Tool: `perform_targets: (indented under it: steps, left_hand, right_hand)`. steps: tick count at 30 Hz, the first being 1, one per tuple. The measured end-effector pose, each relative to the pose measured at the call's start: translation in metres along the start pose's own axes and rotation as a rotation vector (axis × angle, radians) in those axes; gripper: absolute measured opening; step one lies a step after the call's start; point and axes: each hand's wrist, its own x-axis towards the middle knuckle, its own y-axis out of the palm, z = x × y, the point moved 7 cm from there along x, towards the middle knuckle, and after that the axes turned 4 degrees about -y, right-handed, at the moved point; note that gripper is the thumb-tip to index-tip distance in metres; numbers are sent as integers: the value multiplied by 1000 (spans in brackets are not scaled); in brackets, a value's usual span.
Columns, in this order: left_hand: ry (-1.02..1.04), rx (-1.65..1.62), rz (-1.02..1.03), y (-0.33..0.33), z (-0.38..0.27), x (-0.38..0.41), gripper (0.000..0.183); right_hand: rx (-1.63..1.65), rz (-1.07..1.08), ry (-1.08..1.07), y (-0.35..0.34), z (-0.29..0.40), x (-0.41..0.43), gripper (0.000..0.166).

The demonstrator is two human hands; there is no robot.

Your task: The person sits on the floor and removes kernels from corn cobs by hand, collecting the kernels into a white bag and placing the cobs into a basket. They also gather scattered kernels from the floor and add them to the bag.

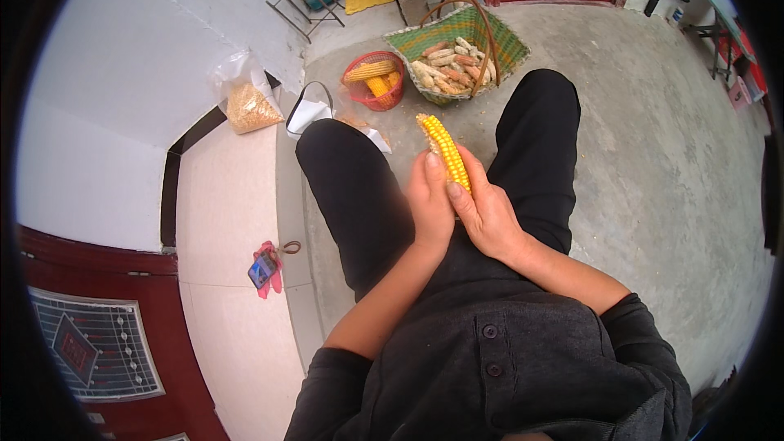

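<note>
Between my knees, both hands hold one ear of yellow corn [448, 150], tilted with its tip pointing away from me. My left hand [430, 202] grips its left side, thumb laid along the cob. Around the lower right side wraps my right hand [493, 211], its thumb pressing near the lower end. Rows of kernels cover the right of the ear; a pale strip along its left edge looks bare of kernels. My palms and fingers hide the lower end.
Ahead stand a red plastic basket [372, 104] with corn ears and a green woven basket [404, 43] of mostly stripped cobs. A clear bag of loose kernels [252, 111] leans by the left wall. A phone [262, 269] lies on pink gloves [277, 282] on the tiled step.
</note>
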Motion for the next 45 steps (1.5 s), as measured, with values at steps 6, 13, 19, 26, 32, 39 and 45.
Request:
perform_targets:
  steps: [6,13,19,26,32,39,45]
  left_hand:
    - [-27,-173,-39,3,-3,-3,37]
    - [-37,-141,-3,0,10,1,36]
    - [-282,-306,21,-3,39,4,25]
    - [-640,-900,182,15,65,-4,24]
    - [-636,-845,45,-5,53,7,49]
    - [-240,-283,-47,-12,14,11,56]
    - [-146,-216,-55,-12,6,9,56]
  right_hand:
    - [-27,49,15,-1,8,4,55]
    - [-76,17,6,1,3,7,55]
    - [-51,21,-22,4,6,9,50]
    - [24,25,-72,5,10,7,48]
    - [-297,45,-88,1,12,8,56]
    - [-434,97,-193,9,18,5,62]
    - [-365,101,-164,13,12,0,63]
